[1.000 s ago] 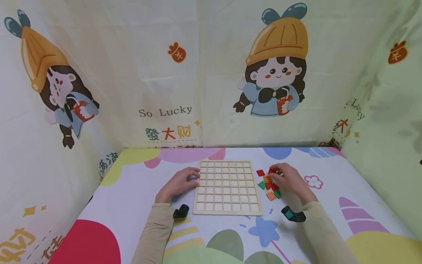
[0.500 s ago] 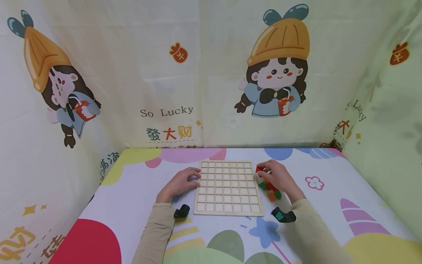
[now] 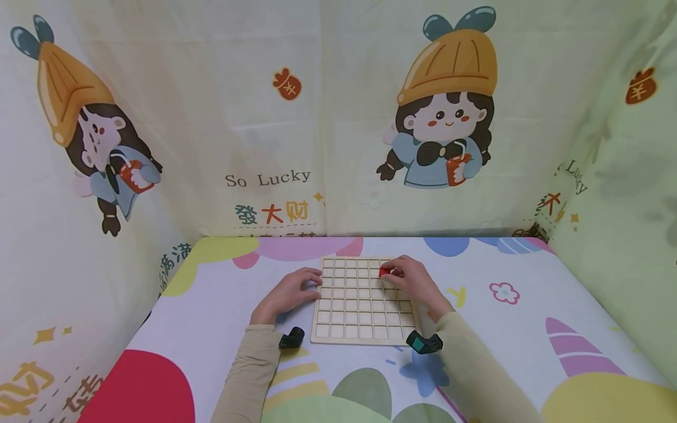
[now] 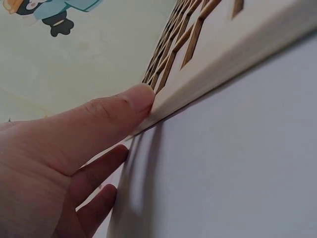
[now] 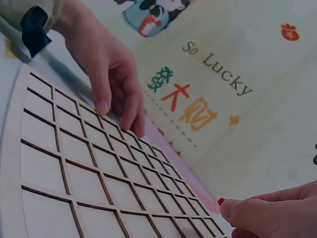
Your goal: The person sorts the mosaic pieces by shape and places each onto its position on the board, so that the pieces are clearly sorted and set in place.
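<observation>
A square wooden grid board (image 3: 367,339) lies on the table, with bare cells in rows and columns. At its left edge rests my left hand (image 3: 287,295); in the left wrist view the thumb (image 4: 116,111) touches the board's side and the other fingers lie beside it. My right hand (image 3: 415,282) pinches a small red tile (image 3: 384,272) over the upper right cells. The right wrist view shows a corner of that red tile (image 5: 221,202) poking out past the fingertips. Whether the tile touches the board, I cannot tell.
A bit of an orange tile (image 3: 432,316) shows beside the right wrist; the hand and forearm hide the other loose tiles. A patterned cloth (image 3: 529,329) covers the table, and printed curtains (image 3: 349,117) stand at the back and both sides.
The right hand has picked up a red tile from the loose tiles at the board's right and carried it left, over the board. The left hand has stayed at the left edge.
</observation>
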Demonstrator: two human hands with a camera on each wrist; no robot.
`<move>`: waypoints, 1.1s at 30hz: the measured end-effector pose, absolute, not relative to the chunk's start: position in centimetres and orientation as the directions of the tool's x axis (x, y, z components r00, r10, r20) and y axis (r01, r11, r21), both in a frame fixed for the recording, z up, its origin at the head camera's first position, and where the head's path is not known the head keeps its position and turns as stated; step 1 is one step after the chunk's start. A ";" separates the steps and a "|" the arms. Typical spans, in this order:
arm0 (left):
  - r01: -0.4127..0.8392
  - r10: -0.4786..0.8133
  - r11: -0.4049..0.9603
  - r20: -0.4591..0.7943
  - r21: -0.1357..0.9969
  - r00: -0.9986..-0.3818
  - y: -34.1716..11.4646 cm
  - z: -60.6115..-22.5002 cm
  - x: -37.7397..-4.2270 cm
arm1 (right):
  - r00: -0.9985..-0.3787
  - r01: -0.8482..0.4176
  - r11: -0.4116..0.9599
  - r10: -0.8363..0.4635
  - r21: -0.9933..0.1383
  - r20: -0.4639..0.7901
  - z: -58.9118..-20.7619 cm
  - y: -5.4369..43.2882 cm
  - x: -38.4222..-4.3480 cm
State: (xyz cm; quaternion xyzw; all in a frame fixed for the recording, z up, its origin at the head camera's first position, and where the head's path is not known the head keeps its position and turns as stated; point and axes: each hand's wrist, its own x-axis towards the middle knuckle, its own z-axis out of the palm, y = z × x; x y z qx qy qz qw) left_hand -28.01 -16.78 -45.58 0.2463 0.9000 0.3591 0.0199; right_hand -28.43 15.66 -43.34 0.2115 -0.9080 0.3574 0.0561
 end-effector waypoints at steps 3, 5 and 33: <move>0.438 0.462 0.615 0.150 0.656 -0.874 -16.8 -45.5 -28.0 | -0.903 -0.425 0.646 -0.352 -0.634 0.247 -43.6 14.8 -28.7; 0.437 0.461 0.614 0.151 0.657 -0.875 -16.8 -45.5 -28.0 | -0.903 -0.423 0.643 -0.354 -0.639 0.242 -43.7 14.3 -28.9; 0.440 0.466 0.621 0.146 0.649 -0.873 -16.8 -45.4 -28.0 | -0.889 -0.425 0.641 -0.429 -0.639 0.162 -44.8 9.7 -30.1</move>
